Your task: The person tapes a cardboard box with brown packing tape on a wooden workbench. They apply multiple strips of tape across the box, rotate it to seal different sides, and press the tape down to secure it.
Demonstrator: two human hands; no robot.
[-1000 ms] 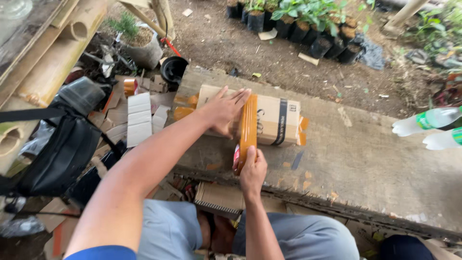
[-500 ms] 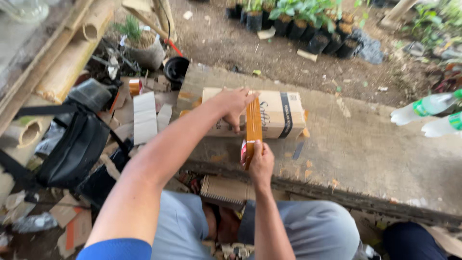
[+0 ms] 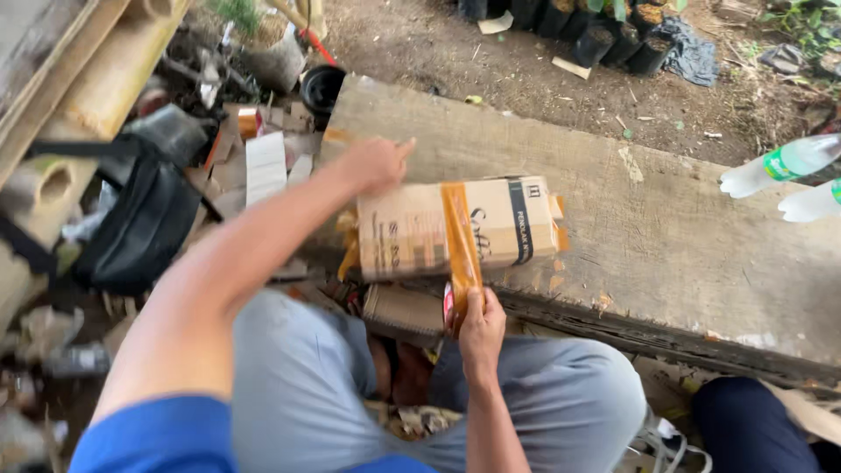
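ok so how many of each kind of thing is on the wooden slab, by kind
cardboard box: 1
strip of brown tape: 1
tape roll in the right hand: 1
plastic bottles at the slab's right edge: 2
total: 5

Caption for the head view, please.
Left hand steadies a cardboard box on a plank while the right hand pulls brown tape across it.

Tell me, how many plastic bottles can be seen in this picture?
2. Both lie at the right edge of the wooden slab: the upper bottle with a green label, the lower bottle just beneath, cut off by the frame.
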